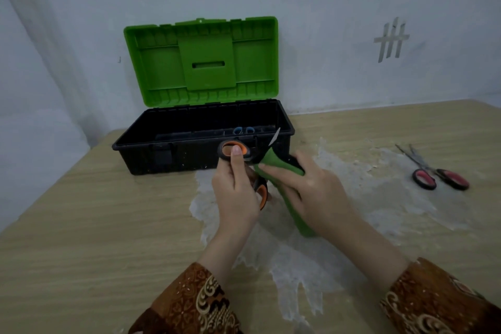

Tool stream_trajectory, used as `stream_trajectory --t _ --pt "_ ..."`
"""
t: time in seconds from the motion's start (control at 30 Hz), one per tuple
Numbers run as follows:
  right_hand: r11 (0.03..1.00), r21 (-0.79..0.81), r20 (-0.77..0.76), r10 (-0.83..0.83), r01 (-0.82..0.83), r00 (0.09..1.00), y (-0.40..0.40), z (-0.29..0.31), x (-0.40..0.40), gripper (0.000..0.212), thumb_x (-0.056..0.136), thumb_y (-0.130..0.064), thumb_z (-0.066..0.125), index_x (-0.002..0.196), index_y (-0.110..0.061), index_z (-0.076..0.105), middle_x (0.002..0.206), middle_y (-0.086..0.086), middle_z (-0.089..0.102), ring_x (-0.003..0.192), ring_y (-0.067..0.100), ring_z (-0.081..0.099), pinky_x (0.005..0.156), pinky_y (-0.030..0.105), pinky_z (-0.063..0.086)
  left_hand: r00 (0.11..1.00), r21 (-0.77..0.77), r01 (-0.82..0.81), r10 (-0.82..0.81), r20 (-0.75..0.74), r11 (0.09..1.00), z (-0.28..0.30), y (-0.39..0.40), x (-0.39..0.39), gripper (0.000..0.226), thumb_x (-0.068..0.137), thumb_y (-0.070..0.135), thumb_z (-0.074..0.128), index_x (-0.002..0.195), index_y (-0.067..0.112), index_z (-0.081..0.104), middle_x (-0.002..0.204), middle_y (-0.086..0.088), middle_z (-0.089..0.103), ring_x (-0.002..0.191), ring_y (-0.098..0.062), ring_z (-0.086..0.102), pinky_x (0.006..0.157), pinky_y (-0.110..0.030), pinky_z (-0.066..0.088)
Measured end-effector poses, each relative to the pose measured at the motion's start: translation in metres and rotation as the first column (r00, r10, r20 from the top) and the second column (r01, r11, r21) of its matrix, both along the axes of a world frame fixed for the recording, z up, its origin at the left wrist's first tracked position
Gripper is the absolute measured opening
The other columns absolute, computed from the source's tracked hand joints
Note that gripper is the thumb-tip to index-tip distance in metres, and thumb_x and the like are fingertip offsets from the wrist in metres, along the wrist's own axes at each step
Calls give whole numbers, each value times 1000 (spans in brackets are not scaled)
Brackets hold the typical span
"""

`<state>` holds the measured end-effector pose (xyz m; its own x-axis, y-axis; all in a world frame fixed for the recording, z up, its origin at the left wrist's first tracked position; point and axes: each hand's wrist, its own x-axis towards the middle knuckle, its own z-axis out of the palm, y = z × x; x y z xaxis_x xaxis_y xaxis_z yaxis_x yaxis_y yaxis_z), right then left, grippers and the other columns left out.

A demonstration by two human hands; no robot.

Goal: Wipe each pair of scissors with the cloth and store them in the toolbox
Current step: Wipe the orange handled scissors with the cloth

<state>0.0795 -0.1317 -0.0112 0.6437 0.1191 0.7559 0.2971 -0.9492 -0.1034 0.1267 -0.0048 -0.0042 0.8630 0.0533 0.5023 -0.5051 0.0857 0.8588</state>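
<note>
My left hand [236, 192] grips the orange-and-black scissors [235, 151] by their handles, thumb through the upper ring, in front of the toolbox. My right hand [314, 192] holds the green cloth [275, 164] wrapped round the blades; only the silver tip pokes out above the cloth. The black toolbox [141, 141] stands open with its green lid [202, 61] upright against the wall. Blue-handled scissors [243, 130] lie inside it. Red-and-black scissors [439, 176] lie on the table at the right, apart from both hands.
The wooden table [95, 225] carries a rough whitish patch [298, 260] under and around my hands. A pale wall with tape marks stands close behind the toolbox. The table's left edge runs diagonally at the left.
</note>
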Motion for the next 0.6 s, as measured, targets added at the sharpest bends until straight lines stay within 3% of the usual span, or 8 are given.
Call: stream_trajectory --t 0.07,0.13,0.2,0.3,0.4,0.47,0.6 --pt "1000 8 -9 -19 19 1000 4 -1 1 33 92 -20 51 120 -29 65 100 13 59 49 24 52 38 33 47 1000 19 -27 26 11 999 -1 0 1 34 101 39 36 78 20 53 56 -1 50 49 -17 49 47 -35 43" --pt "993 67 -23 -97 98 995 7 2 6 34 89 -16 58 119 -30 66 98 14 58 44 25 48 36 34 46 1000 41 -21 21 4 999 -1 0 0 31 102 39 37 77 29 53 55 1 50 48 -25 50 46 -45 46" --pt "985 102 -40 -138 141 990 10 2 9 38 87 -12 64 120 -30 66 95 13 56 42 25 45 35 34 44 999 78 -37 36 22 996 -2 0 -1 31 102 38 36 77 29 52 54 1 49 48 -22 50 47 -49 46" --pt "991 82 -37 -104 107 994 14 0 5 36 89 -14 61 122 -29 64 93 11 53 42 24 44 35 34 42 995 115 -73 65 72 991 -2 0 -2 32 101 37 35 76 21 50 53 1 47 45 -9 45 46 -39 40" --pt "989 23 -50 -143 144 989 21 -2 2 41 82 -11 72 120 -24 65 93 12 56 40 22 44 33 29 39 991 120 -104 92 97 987 -1 -1 -3 34 102 34 34 75 19 48 52 3 47 44 -7 45 43 -29 36" --pt "974 -16 -50 -227 226 973 24 -1 5 48 73 -8 79 117 -22 67 91 13 58 36 22 43 34 23 30 990 131 -102 88 108 986 -1 -3 -5 32 103 33 34 75 21 47 52 4 46 44 -6 45 43 -27 36" --pt "962 -83 -14 -263 261 965 28 0 6 52 69 -4 79 117 -19 67 90 14 59 37 19 41 36 22 25 990 124 -112 100 100 986 0 -2 -1 32 102 33 34 76 21 49 54 5 49 45 -6 47 44 -23 37"
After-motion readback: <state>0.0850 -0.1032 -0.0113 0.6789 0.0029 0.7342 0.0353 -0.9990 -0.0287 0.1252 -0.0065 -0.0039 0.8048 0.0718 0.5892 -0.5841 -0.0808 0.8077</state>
